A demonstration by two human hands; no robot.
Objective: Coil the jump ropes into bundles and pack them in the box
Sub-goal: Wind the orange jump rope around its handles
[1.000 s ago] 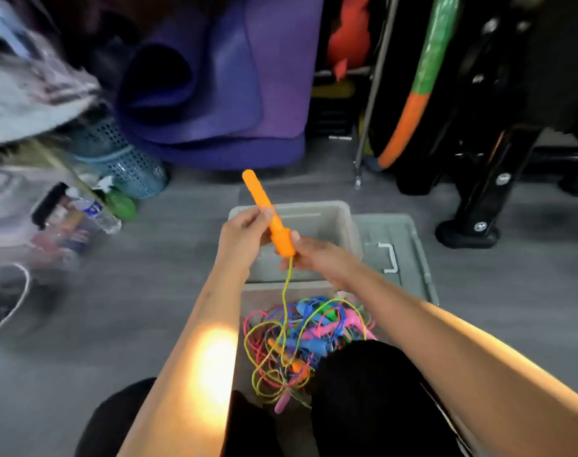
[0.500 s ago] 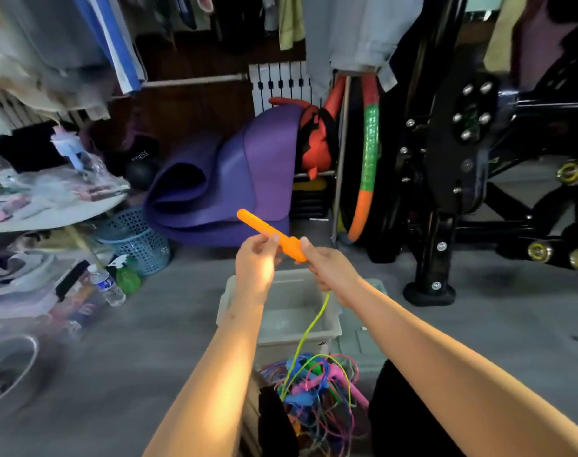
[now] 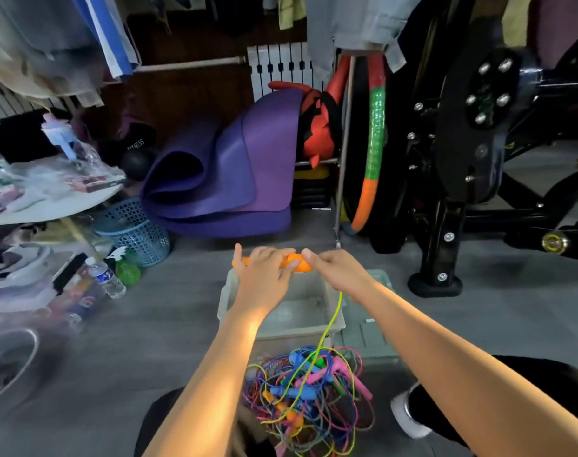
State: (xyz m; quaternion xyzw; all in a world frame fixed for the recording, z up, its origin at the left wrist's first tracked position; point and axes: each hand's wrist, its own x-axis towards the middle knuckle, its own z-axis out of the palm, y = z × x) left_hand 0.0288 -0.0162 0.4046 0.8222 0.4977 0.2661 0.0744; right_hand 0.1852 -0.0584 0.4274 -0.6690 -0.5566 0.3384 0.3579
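An orange jump-rope handle (image 3: 296,262) lies level above the grey plastic box (image 3: 333,311). My left hand (image 3: 264,275) wraps over the handle's left part, and my right hand (image 3: 335,270) pinches its right end. From that end a yellow-green cord (image 3: 331,319) hangs down into a tangled pile of coloured jump ropes (image 3: 309,399) on the floor between my knees. The box stands open, with nothing visible inside it.
The box's lid (image 3: 368,338) lies on the floor to its right. A rolled purple mat (image 3: 221,189) and a blue basket (image 3: 139,232) stand behind. Black exercise equipment (image 3: 452,179) fills the right. Bottles (image 3: 104,277) and clutter crowd the left.
The handle has swung from upright to level. My left hand slid along it to cover its left part. The view tilted up, and the rope pile now sits lower in the frame.
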